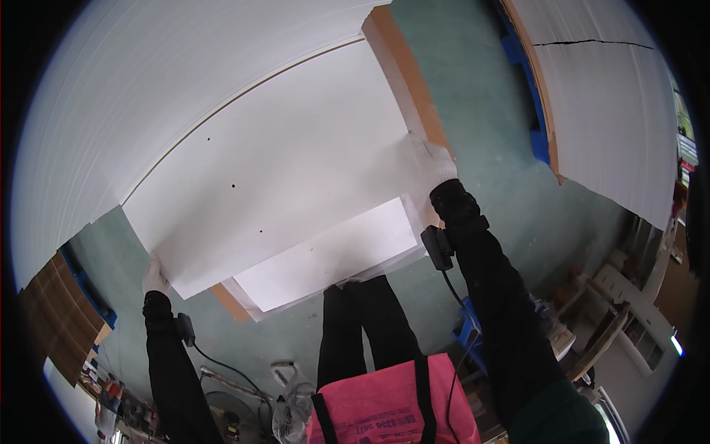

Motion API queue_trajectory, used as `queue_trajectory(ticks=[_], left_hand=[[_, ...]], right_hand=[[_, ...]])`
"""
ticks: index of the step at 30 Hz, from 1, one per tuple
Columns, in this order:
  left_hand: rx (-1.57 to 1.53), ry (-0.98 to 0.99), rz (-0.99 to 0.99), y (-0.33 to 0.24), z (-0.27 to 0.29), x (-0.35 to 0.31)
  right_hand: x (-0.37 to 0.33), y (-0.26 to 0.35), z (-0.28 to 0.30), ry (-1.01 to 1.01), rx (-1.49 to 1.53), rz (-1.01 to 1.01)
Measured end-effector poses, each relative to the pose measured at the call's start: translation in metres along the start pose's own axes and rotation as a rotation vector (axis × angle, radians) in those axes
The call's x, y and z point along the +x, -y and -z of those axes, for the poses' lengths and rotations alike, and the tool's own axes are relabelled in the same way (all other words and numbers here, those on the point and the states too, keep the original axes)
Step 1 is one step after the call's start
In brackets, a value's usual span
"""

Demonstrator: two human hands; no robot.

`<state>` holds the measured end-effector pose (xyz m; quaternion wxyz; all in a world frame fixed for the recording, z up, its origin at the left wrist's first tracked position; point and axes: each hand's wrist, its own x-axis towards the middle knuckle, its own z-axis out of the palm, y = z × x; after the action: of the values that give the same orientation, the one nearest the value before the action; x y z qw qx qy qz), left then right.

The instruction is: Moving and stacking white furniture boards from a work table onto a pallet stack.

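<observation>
A large white panel (296, 140) with a few small dark holes lies tilted in front of me, its near-left corner jutting past the things under it. My left hand (154, 277), in a white glove, is closed on the panel's left edge near that corner. At the right edge, my right hand (438, 163), also gloved in white, grips the panel; some of its fingers are hard to make out. Beneath it, nearer my legs, a second white panel (333, 251) shows, with pale wrapping film around its edges and brown cardboard (231, 302) at its corner.
A tall stack of white panels (148, 89) rises beyond on the left. Another white stack (606, 103) stands at the right on a blue pallet (541, 146). Brown cardboard (63, 318) sits at far left. A pink bag-like apron (399, 403) hangs at my front; cables run along both arms.
</observation>
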<state>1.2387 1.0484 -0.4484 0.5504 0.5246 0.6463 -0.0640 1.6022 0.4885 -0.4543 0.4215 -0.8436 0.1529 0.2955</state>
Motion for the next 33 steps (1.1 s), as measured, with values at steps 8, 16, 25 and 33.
queue_trajectory(ticks=[8, 16, 25, 33], left_hand=[[-0.025, 0.004, -0.028, 0.000, 0.006, -0.006], [-0.053, 0.076, -0.044, 0.006, 0.006, 0.003], [-0.077, 0.140, -0.103, 0.005, 0.008, 0.006], [0.476, -0.417, -0.267, -0.055, -0.067, -0.067]], right_hand=[[-0.007, 0.000, -0.007, 0.050, -0.112, 0.006], [-0.019, 0.005, -0.028, -0.168, -0.448, 0.358], [-0.033, 0.022, -0.029, -0.185, -0.430, 0.406], [-0.081, -0.015, 0.016, -0.345, -0.156, 0.251]])
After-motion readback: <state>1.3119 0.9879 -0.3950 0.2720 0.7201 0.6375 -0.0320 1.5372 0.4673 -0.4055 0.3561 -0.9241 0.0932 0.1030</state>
